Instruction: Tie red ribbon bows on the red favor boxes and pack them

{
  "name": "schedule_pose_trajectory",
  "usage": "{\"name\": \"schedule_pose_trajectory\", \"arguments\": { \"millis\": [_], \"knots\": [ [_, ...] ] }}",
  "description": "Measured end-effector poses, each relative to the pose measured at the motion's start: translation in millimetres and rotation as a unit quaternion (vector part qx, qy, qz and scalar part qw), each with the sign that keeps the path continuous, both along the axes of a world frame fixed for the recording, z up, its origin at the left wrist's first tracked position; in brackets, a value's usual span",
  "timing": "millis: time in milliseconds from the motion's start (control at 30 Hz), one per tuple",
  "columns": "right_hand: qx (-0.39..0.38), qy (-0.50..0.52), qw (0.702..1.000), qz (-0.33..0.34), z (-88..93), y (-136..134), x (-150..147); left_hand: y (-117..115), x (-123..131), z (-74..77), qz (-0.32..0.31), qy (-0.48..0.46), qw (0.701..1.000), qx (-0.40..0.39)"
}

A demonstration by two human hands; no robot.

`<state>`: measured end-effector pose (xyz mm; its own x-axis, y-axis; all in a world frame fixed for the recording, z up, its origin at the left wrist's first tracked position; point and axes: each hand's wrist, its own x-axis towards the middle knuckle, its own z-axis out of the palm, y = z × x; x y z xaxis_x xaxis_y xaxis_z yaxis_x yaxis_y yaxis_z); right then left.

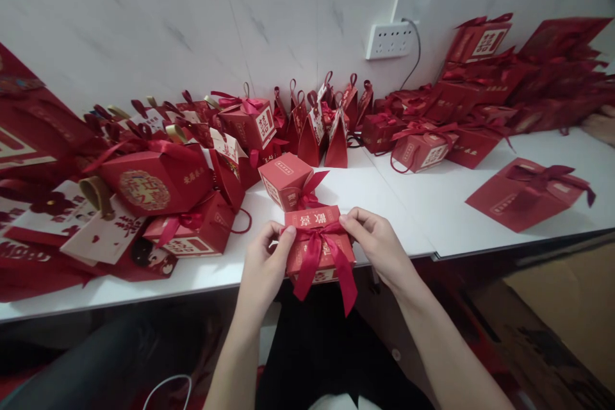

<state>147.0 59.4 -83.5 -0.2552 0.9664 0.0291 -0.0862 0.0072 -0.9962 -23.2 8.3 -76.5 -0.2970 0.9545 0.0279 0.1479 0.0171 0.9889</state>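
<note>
A red gift box [293, 264] with gold lettering on its lid sits at the table's front edge, right before me. A red satin ribbon [314, 255] is tied in a bow across it, two tails hanging down the front. My left hand [266, 262] pinches the ribbon at the box's left side, thumb on top. At the right side, my right hand [377, 243] pinches the ribbon's other end between thumb and fingers. Just behind stands another red box [287, 173], touching or nearly touching this one.
Red gift boxes and bags [180, 173] crowd the left. Small peaked boxes [312, 134] line the wall. More boxes [480, 86] are piled at right, near another person's hand [600, 125]. One bowed box [526, 195] lies apart. A power strip [391, 41] hangs on the wall.
</note>
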Motion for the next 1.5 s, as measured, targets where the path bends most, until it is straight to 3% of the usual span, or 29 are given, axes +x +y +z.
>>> {"name": "schedule_pose_trajectory", "arguments": {
  "millis": [367,500,633,700,800,933,1000,1067,1167,1233,1333,1500],
  "knots": [
    [-0.088,0.086,0.992,0.002,-12.2,0,-3,-1,9,-1.7,0.053,0.037,0.998,-0.011],
    [-0.002,0.057,0.998,0.022,-19.0,2,10,-1,7,-3.4,0.034,0.009,0.999,-0.008],
    [0.143,-0.064,0.981,0.116,-19.2,0,28,-1,1,-8.2,-0.008,-0.032,0.999,-0.007],
    [0.158,-0.147,0.964,0.153,-16.2,-2,32,0,-1,-10.5,-0.017,-0.053,0.998,-0.008],
    [0.150,-0.187,0.956,0.168,-13.9,-2,30,0,0,-10.8,-0.021,-0.066,0.998,-0.005],
    [0.182,-0.175,0.956,0.148,-17.8,-2,26,-8,6,-2.8,0.032,0.041,0.995,0.084],
    [0.222,-0.173,0.951,0.127,-19.8,-5,24,-16,11,2.5,0.075,0.152,0.968,0.185],
    [0.268,-0.174,0.943,0.100,-20.5,-9,24,-23,17,6.3,0.091,0.268,0.911,0.299],
    [0.325,-0.164,0.930,0.052,-19.6,-18,24,-30,27,7.3,0.067,0.398,0.810,0.426],
    [0.345,-0.145,0.927,0.032,-18.8,-22,25,-33,34,5.5,0.039,0.439,0.765,0.470],
    [0.354,-0.113,0.928,0.019,-18.0,-27,28,-35,41,3.3,0.012,0.445,0.746,0.495],
    [0.354,-0.085,0.931,0.000,-16.7,-34,35,-41,45,7.7,0.017,0.420,0.759,0.498]
  ]
}}
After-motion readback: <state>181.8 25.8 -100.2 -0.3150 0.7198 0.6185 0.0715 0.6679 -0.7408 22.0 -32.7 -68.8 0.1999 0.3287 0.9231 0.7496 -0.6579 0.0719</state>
